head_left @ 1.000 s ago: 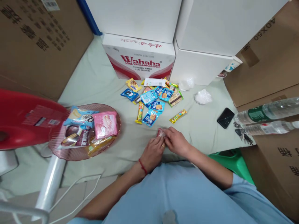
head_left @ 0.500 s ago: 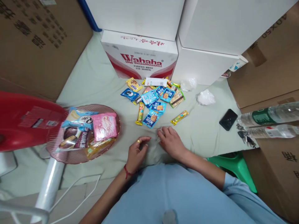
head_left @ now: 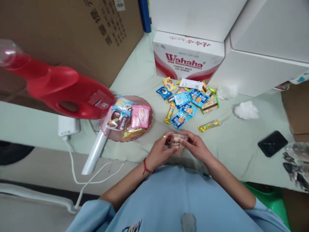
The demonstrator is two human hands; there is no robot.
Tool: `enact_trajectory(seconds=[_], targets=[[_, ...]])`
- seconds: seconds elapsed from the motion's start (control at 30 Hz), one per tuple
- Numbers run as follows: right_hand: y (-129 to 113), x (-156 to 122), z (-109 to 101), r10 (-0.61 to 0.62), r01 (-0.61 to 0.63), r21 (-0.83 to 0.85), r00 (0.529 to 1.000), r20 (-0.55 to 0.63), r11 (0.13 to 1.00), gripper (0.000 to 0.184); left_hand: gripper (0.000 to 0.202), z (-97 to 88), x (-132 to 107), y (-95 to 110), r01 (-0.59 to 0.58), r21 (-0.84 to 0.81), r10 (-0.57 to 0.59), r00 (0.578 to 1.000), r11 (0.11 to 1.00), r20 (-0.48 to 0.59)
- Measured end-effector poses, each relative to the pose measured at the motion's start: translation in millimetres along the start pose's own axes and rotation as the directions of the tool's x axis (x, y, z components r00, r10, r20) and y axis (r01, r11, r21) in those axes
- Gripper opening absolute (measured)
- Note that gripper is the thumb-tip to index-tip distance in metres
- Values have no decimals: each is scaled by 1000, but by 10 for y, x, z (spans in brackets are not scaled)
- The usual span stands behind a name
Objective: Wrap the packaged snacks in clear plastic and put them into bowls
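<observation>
Left hand (head_left: 159,150) and right hand (head_left: 199,148) are curling half-closed, gripping a clear packet (head_left: 178,151) near the front edge of the cloth-covered table (head_left: 234,151); its long axis seems to be running toward the shirt (head_left: 166,196), facing unclear. Snack pile (head_left: 182,98) is lying ahead, bowl (head_left: 143,100) leftward; bare cloth is extending rightward to the phone (head_left: 272,143).

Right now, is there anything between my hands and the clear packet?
Nothing visible is: your left hand and right hand both hold the clear packet. The blue snack packets and loose yellow bar lie beyond your hands, not in between.
</observation>
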State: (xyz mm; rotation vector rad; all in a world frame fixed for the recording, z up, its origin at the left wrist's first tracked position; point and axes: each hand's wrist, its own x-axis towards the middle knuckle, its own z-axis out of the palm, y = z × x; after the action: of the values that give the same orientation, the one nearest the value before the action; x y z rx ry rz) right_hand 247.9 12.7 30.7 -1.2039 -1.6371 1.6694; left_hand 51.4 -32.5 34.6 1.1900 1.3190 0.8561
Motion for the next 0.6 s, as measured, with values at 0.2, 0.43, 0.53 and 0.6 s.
enact_trajectory(seconds=[0.2,0.43,0.53,0.6], targets=[[-98,161,177,-94,87,104,993,65,991,56,57,-442,-165,218,45,-48,-51,989,998,-142],[-26,38,-176,-129,130,73,991,-16,989,42,58,-1718,-144,621,112,270,11,909,956,-417],[149,-119,-358,-33,39,60,995,-96,997,41,58,-1997,8,572,184,481,-18,945,857,-328],[256,-235,-439,12,-7,43,990,-137,999,41,60,-2079,97,507,137,578,-25,980,805,-197]])
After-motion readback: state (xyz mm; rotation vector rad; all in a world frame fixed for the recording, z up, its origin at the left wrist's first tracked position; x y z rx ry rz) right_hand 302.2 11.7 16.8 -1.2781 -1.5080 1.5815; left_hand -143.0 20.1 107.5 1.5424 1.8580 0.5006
